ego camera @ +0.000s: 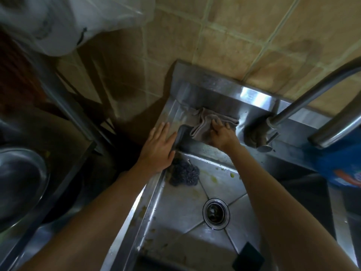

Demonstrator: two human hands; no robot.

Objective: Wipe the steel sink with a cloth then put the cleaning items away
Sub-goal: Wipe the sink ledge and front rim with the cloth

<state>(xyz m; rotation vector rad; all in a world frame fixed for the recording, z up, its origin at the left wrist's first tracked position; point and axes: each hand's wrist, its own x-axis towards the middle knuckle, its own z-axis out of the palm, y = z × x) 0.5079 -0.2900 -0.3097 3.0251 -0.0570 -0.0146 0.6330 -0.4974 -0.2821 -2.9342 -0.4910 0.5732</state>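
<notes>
The steel sink fills the lower middle of the head view, with a round drain in its basin. A crumpled grey cloth lies on the sink's back ledge near the far left corner. My right hand presses on the cloth with its fingers spread over it. My left hand rests flat on the sink's left rim, fingers straight, thumb at the basin's edge. A dark scouring pad sits in the basin's far left corner, just below my left hand.
A steel tap arches over the ledge at the right. A blue packet stands to the right of the basin. A small dark block lies near the basin's front. Tiled wall rises behind. A steel bowl sits at the left.
</notes>
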